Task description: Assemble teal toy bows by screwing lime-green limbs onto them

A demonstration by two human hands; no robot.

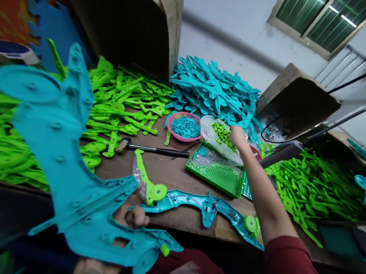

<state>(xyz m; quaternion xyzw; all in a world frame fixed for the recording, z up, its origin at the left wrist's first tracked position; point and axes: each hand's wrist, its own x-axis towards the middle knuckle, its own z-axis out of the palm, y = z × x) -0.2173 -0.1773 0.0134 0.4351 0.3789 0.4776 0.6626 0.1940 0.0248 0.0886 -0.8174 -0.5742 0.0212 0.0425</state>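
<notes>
My left hand (138, 217) grips a large teal plastic toy-bow half shell (74, 167) close to the camera, its ribbed inner side showing. A small green peg (164, 249) sticks out near its lower end. Stretched forward, my right hand (237, 137) is at a clear plastic bag (208, 128) of small green plastic pieces (220, 133); its fingers look curled, with their tips hidden. On the bench edge, between my arms, lies another teal bow shell (185, 197) fitted with a green wheel (251, 225) and a green limb piece (150, 185).
A green perforated tray (213, 181) of small metal parts sits under the bag. Beside it are a pink basket (186, 138) of teal pieces and a hammer (157, 150). Piles of green parts (120, 95) and teal parts (217, 89) lie behind, near cardboard boxes (174, 28).
</notes>
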